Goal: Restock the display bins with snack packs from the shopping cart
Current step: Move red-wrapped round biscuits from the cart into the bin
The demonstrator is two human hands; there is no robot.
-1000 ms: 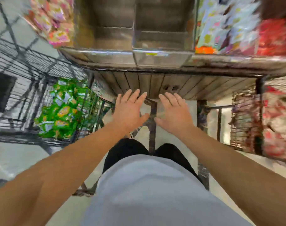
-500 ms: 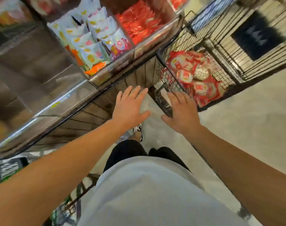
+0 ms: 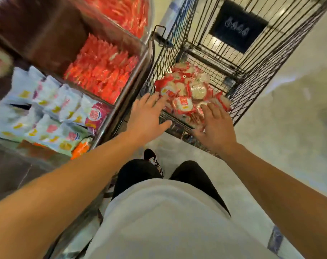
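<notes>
Both my hands spread wide, holding nothing: left hand [image 3: 146,116] and right hand [image 3: 216,128] over the red-and-white snack packs [image 3: 188,94] piled in the wire shopping cart [image 3: 252,75], beside the display bins [image 3: 104,75].

Black sign [image 3: 237,27] beyond wire mesh (text blurred); pale glossy floor [image 3: 289,128]; sneaker [image 3: 151,158].
</notes>
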